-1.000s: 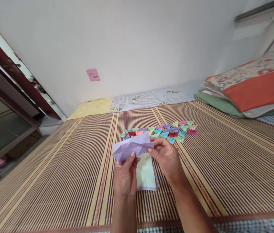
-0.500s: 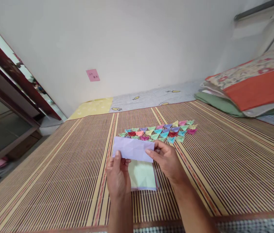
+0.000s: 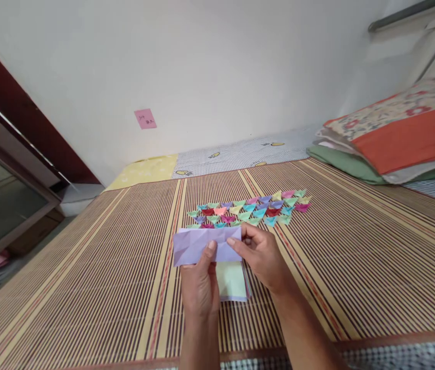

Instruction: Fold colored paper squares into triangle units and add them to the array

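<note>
Between both hands is a creased sheet of purple paper (image 3: 192, 247), folded into a long strip. My left hand (image 3: 201, 282) grips its lower middle, thumb on the front face. At the strip's right end, my right hand (image 3: 259, 254) pinches it between thumb and fingers. Beneath the hands lies a stack of square paper (image 3: 233, 281), pale green on top, with coloured edges showing below; part of it is hidden. Just beyond the strip, several rows of small folded paper boats (image 3: 248, 208) in many colours sit on the striped mat.
A striped bamboo mat (image 3: 117, 267) covers the bed. Folded bedding (image 3: 406, 136) with an orange and floral cover is piled at the right. A pink note (image 3: 145, 118) sticks to the white wall. A glass-fronted cabinet (image 3: 5, 195) stands at the left.
The purple strip is lower and slightly left, and a second layer shows behind its top edge. My left hand has shifted right, its thumb now near the middle. My right hand keeps its pinch.
</note>
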`<action>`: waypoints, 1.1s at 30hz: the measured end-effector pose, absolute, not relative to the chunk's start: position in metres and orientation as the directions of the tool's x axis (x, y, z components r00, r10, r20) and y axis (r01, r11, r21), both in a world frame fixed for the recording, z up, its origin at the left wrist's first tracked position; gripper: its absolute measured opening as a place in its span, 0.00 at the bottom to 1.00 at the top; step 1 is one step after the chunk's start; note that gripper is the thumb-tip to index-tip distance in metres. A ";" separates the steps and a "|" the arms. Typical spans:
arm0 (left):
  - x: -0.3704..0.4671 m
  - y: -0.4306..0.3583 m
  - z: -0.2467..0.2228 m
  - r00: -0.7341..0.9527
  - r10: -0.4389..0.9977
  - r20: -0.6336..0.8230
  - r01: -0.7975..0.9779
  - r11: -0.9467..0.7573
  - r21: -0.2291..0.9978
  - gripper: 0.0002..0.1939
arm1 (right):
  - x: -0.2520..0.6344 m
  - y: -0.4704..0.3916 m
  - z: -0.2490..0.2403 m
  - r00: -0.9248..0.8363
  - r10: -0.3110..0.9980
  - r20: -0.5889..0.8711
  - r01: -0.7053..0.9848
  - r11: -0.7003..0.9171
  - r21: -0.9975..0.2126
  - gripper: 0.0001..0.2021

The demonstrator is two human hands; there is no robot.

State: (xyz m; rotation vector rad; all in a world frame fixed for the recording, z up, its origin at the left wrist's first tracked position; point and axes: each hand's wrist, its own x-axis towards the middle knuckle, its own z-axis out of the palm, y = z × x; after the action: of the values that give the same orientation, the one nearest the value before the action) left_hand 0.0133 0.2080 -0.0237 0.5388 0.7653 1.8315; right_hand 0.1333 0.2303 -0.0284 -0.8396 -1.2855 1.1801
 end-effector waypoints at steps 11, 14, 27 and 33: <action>0.022 0.207 -0.024 -0.389 0.921 0.003 -0.606 -0.258 0.752 0.25 | 0.138 0.229 -0.025 -0.108 0.957 0.267 -0.186 0.245 -0.952 0.11; 0.023 0.206 -0.025 -0.422 0.906 0.023 -0.554 -0.278 0.785 0.19 | 0.138 0.229 -0.025 -0.110 0.967 0.230 -0.183 0.208 -0.961 0.11; -0.007 0.216 -0.034 -0.530 0.847 0.027 -0.499 -0.338 0.798 0.14 | 0.149 0.238 -0.035 -0.092 0.960 0.263 -0.086 0.255 -0.963 0.10; -0.024 0.219 -0.029 -0.464 0.886 -0.006 -0.589 -0.304 0.749 0.20 | 0.153 0.243 -0.038 0.045 0.974 0.224 -0.163 0.228 -0.960 0.13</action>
State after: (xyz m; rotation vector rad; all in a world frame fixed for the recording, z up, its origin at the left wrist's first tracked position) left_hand -0.0240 0.2194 -0.0292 0.5146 0.8639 1.9077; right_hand 0.1530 0.2429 -0.0377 -0.9326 -1.1670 1.0965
